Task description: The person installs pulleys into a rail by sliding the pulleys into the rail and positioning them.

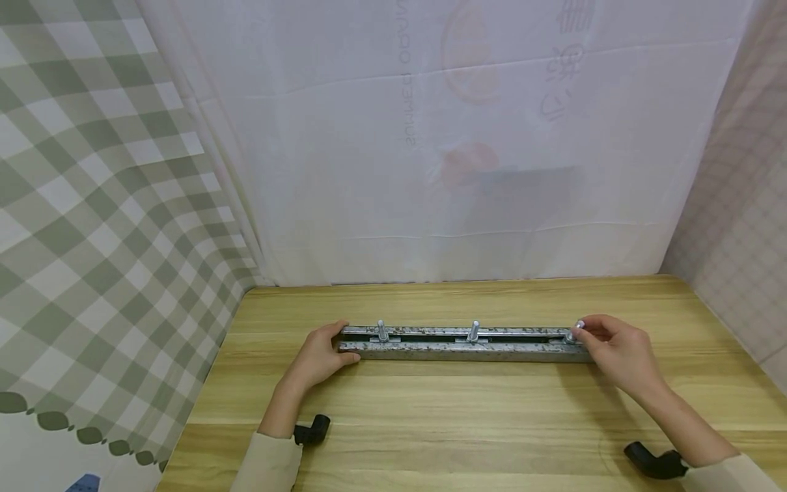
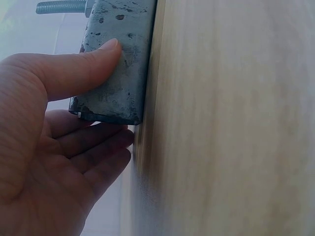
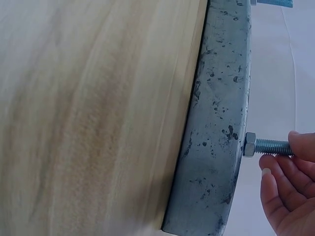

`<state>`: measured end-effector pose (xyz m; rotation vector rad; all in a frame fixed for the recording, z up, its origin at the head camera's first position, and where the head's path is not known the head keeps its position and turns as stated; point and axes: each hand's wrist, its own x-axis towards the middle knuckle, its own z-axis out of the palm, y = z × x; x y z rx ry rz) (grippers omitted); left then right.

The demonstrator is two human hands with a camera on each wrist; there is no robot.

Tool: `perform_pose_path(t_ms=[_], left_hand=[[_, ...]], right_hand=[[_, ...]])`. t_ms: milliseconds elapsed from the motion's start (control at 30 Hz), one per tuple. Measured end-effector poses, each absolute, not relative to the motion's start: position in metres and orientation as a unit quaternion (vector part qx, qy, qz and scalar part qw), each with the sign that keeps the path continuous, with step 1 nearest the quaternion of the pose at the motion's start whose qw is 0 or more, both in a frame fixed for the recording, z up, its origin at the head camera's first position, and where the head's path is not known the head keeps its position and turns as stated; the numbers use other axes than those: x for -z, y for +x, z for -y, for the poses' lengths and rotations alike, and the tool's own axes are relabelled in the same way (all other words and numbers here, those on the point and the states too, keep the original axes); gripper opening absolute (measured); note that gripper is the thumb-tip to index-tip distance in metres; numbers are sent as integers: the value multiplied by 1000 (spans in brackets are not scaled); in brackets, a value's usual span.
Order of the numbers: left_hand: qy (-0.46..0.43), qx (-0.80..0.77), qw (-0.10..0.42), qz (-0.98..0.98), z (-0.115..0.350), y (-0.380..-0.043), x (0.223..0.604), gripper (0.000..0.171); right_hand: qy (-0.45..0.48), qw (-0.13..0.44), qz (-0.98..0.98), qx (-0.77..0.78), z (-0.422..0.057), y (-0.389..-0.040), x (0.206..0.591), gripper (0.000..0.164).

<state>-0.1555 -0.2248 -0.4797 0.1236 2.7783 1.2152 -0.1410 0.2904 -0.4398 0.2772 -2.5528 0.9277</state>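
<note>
A speckled grey metal channel point(image 1: 461, 351) with a slot along its top lies across the wooden table. Three threaded bolts stand up from the slot: a left bolt point(image 1: 382, 331), a middle bolt point(image 1: 473, 331) and a right bolt point(image 3: 273, 146). My left hand point(image 1: 321, 352) grips the channel's left end, thumb on the front face and fingers round the end and behind. The thumb and fingers of my right hand point(image 1: 621, 352) pinch the tip of the right bolt. In the right wrist view a hex nut point(image 3: 250, 144) sits at that bolt's base.
The wooden table point(image 1: 430, 424) reaches back to a white printed cloth point(image 1: 369, 171). Green checked cloth point(image 1: 111, 205) hangs at the left, a pale wall covering point(image 1: 744, 225) at the right. Black wrist mounts point(image 1: 654, 461) show near both sleeves.
</note>
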Motion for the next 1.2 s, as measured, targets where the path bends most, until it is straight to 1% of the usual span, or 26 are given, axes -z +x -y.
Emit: perform_pose_path(t_ms=[433, 667, 800, 1000, 1200], left_hand=[[33, -400, 54, -914, 224, -154, 478, 78], [36, -402, 57, -913, 224, -153, 475, 81], [38, -403, 61, -912, 224, -152, 472, 83], [52, -384, 73, -919, 223, -152, 469, 92], [61, -368, 76, -925, 221, -153, 467, 102]], right_hand=[[107, 209, 909, -345, -291, -142, 444, 18], [96, 192, 912, -348, -293, -138, 440, 19], [84, 190, 911, -356, -299, -136, 436, 23], [64, 191, 910, -362, -318, -133, 431, 33], [49, 180, 915, -356, -338, -131, 433, 34]])
